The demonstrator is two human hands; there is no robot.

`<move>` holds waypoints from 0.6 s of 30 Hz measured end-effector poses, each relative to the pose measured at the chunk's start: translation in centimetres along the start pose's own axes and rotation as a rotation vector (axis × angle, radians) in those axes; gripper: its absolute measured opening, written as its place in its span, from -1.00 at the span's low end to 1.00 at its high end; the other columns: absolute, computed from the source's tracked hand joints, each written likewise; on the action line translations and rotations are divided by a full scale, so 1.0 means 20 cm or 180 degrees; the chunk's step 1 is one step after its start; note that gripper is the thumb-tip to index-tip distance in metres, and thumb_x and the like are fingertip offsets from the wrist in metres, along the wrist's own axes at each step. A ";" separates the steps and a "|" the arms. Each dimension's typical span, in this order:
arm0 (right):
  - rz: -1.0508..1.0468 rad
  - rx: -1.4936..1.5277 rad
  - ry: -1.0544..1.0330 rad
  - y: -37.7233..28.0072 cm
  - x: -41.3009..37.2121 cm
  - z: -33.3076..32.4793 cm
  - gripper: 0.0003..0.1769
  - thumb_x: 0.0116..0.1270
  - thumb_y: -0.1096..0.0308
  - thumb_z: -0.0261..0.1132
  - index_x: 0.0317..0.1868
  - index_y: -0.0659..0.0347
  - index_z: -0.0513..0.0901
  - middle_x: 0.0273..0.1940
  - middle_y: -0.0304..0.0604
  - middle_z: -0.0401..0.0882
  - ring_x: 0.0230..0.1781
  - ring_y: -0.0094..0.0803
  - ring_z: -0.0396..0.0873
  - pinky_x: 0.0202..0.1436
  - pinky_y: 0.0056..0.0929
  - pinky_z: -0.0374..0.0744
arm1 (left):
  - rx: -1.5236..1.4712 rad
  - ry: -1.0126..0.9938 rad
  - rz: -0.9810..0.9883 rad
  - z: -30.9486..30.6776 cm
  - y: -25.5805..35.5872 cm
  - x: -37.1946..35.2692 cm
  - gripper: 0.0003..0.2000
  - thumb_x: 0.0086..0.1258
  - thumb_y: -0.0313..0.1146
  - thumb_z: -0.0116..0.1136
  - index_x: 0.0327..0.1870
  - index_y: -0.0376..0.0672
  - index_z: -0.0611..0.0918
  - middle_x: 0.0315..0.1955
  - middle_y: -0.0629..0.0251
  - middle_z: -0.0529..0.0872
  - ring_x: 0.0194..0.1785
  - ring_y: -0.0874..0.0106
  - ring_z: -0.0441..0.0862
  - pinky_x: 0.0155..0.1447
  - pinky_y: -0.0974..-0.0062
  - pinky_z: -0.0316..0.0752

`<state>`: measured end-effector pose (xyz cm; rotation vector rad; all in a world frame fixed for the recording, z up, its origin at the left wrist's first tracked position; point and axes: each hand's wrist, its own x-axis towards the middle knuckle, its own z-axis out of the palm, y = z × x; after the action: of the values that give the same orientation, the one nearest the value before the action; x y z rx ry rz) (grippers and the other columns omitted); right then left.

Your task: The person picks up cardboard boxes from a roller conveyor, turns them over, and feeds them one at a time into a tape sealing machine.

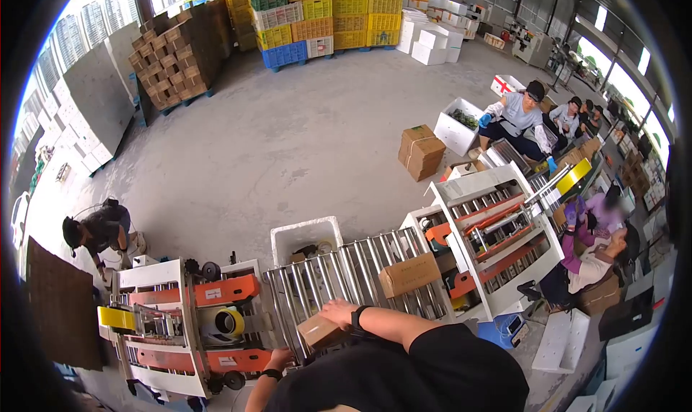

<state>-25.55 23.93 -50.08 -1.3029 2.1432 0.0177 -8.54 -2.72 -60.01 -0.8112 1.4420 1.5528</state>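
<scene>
A small taped cardboard box (319, 330) lies on the metal roller conveyor (346, 275), just in front of my body. My right hand (337, 313), with a dark band at its wrist, lies over the right end of this box with its fingers stretched along the top. Lower left, my left hand (280, 358) is beside the orange side belt of the tape machine, apart from the box; its fingers are too small and partly hidden to read. A larger cardboard box (409, 275) sits on the rollers further right.
Left of me stands a carton sealer (166, 318) with a yellow tape roll (230, 322); another sealer (497, 239) is on the right. Behind the rollers is a white foam box (306, 228). A person (104, 232) bends at far left; several people (519, 120) work at right.
</scene>
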 end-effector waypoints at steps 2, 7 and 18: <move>0.0648 0.0432 0.0891 0.10 0.07 0.06 -0.32 -0.19 0.35 0.39 0.05 0.10 0.36 -0.03 -0.14 0.37 0.04 -0.19 0.35 0.03 -0.10 0.36 | -0.0239 0.0557 0.0162 0.11 0.06 -0.09 -0.87 0.17 -0.48 0.00 -0.28 -0.13 0.55 -0.57 0.35 0.54 -0.49 0.43 0.56 -0.49 0.44 0.43; 0.1709 0.1122 -0.0075 0.21 -0.04 0.00 -0.43 0.08 0.17 0.28 0.04 0.31 0.36 -0.03 0.07 0.43 -0.05 -0.05 0.47 -0.01 -0.13 0.48 | 0.0478 -0.0100 0.0648 0.15 -0.10 0.07 -0.84 0.08 -0.37 0.08 -0.30 -0.09 0.57 -0.51 0.42 0.56 -0.44 0.50 0.50 -0.37 0.36 0.49; 0.2160 0.2038 0.1326 0.13 0.13 0.26 -0.50 -0.08 0.43 0.31 -0.05 0.31 0.43 -0.26 0.13 0.54 -0.16 0.03 0.51 -0.09 -0.17 0.47 | -0.1147 0.0236 -0.0038 0.48 0.31 -0.25 -0.58 0.20 -0.35 0.09 0.13 0.00 0.39 -0.26 0.40 0.53 -0.19 0.50 0.49 -0.15 0.35 0.41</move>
<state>-25.85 24.79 -56.46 -0.1977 2.5280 -0.6509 -11.18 6.09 -51.59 -1.0945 1.2204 1.8183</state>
